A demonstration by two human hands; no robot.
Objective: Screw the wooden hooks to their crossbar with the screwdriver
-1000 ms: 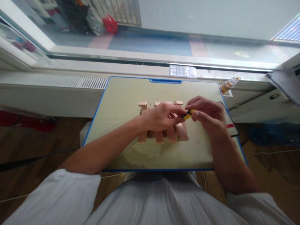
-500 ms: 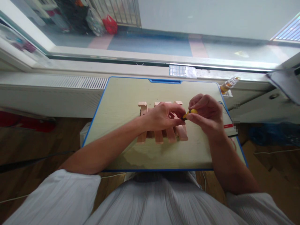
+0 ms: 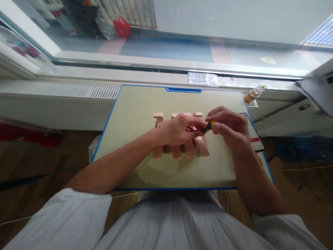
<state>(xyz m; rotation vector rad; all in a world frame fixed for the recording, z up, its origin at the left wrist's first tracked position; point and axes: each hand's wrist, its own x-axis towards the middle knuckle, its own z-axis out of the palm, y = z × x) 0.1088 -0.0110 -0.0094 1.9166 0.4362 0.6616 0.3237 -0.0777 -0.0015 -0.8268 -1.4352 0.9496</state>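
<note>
A short screwdriver (image 3: 207, 127) with a yellow and black handle lies nearly level over the right side of a wooden piece. My right hand (image 3: 230, 126) is closed on the handle's yellow end with thumb and fingertips. From the left, my left hand (image 3: 179, 129) reaches across the wood, its thumb and forefinger closed about the screwdriver's front end. The tip is hidden among those fingers. Under my left hand sits the pale wooden piece (image 3: 177, 152), with several curved slats side by side; its middle is covered.
The pale tabletop (image 3: 135, 107) has a blue rim. At its right edge lies a flat device (image 3: 256, 139), partly behind my right wrist. A clear bottle (image 3: 255, 94) stands beyond the far right corner. A clear blister pack (image 3: 197, 78) rests on the windowsill.
My right fingers have shifted on the handle, and more of its black part shows. The left hand and the wooden piece have hardly moved.
</note>
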